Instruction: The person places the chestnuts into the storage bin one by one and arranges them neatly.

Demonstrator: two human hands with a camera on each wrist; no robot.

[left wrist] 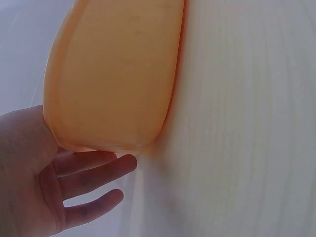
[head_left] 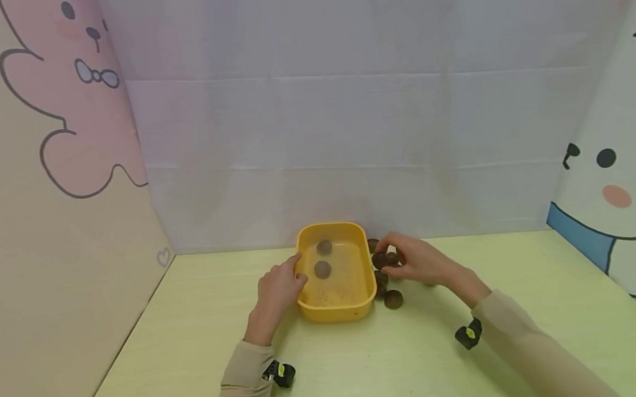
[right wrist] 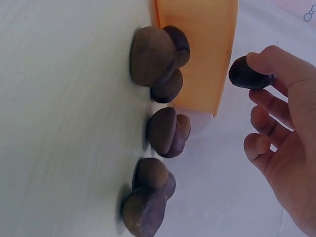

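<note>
A yellow plastic tub (head_left: 339, 314) stands on the table, with two chestnuts (head_left: 322, 270) lying apart inside it. My left hand (head_left: 277, 287) grips the tub's left rim, its thumb over the edge. In the left wrist view the other fingers (left wrist: 94, 178) lie along the outer wall (left wrist: 113, 74). Beside the tub's right wall, my right hand (head_left: 419, 259) pinches a dark chestnut (right wrist: 244, 74) between thumb and fingertips, above the table. Several loose chestnuts (head_left: 393, 299) lie just right of the tub, partly hidden by that hand; the right wrist view shows them clustered (right wrist: 153, 57).
The pale green-yellow tabletop (head_left: 365, 369) runs up to a white cloth backdrop (head_left: 346, 128). Side panels with cartoon animals stand at left (head_left: 82, 117) and right (head_left: 621, 199). Each wrist wears a small black camera (head_left: 468, 335).
</note>
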